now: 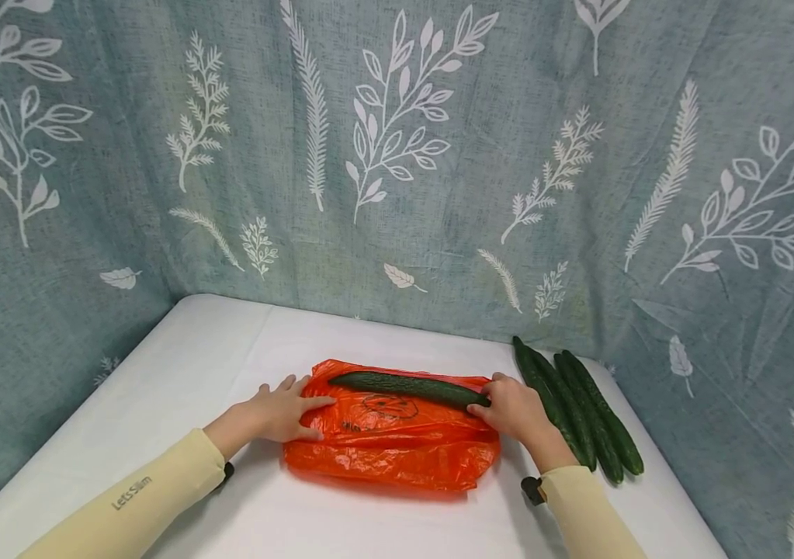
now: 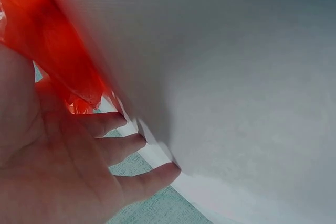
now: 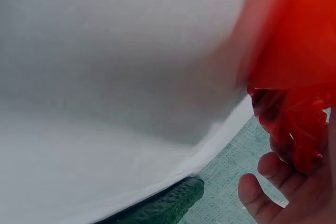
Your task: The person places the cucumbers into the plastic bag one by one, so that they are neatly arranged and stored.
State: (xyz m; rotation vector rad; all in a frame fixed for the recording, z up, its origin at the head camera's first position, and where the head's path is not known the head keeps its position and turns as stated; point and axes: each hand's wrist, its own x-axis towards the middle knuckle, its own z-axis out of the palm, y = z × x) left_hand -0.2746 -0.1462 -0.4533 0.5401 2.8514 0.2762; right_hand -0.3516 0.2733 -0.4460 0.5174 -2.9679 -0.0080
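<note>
A red plastic bag with dark print lies crumpled on the table, and a long dark green cucumber rests lengthwise across its upper part. My left hand is spread over the bag's left end, thumb and index finger on the plastic; the left wrist view shows its other fingers straight, close to the tabletop. At the opposite end my right hand holds the cucumber's tip between thumb and fingers. Red plastic also bunches against this hand in the right wrist view, where the cucumber's tip cannot be made out.
Several more cucumbers lie side by side at the table's right edge, just beyond my right hand. The white table is bounded at the back and sides by a blue-green leaf-patterned curtain.
</note>
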